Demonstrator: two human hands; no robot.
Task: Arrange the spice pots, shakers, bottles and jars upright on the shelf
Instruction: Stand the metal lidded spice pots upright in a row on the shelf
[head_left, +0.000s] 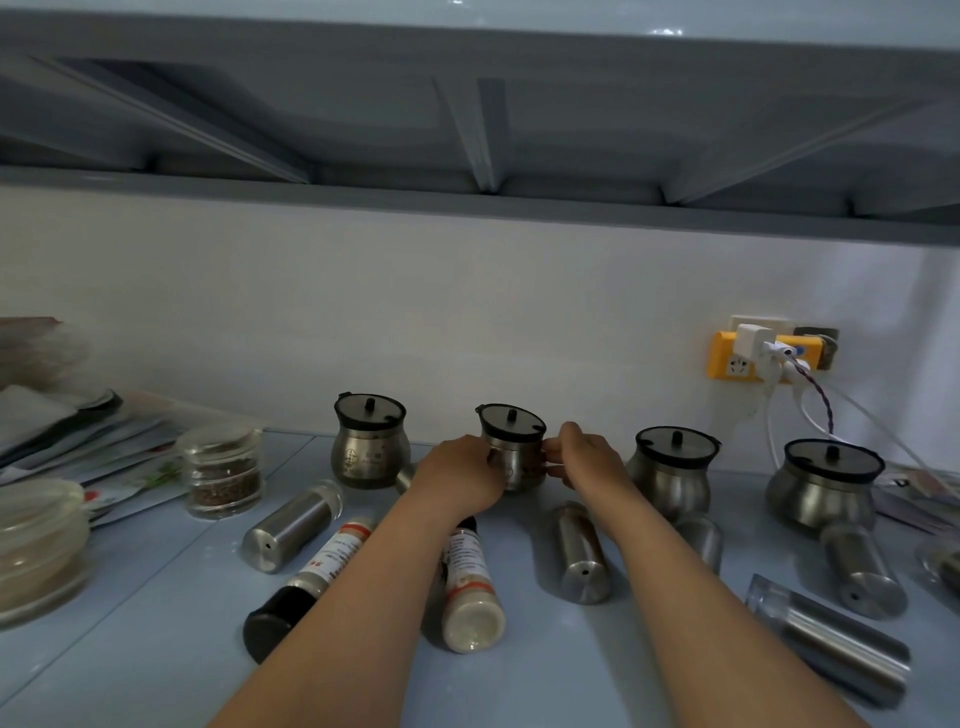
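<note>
Head view: the single camera, looking forward and down at the shelf (156, 623).
Step in hand: judged to be seating one steel spice pot (511, 452) in the back row.
Pot's place: centre of the frame, upright, lid on, close to the white wall.
Left hand (462, 475): fingers curled against the pot's left flank, gripping it.
Right hand (587, 457): fingertips pinching the pot's right flank, thumb raised above.
Neighbours: left pot (370, 447) upright at centre left; two right pots (670, 473) upright towards the right edge.
Doing it well: keep both grips low on the belly and the base flat, and line the pot up with its neighbours at an even gap before letting go.
Watch for: a steel shaker (582, 553) lying just below the right hand, and a white-filled bottle (470, 587) under the left forearm; either could roll if nudged.
Left to do: the shakers and bottles in the lower half lie on their sides.
</note>
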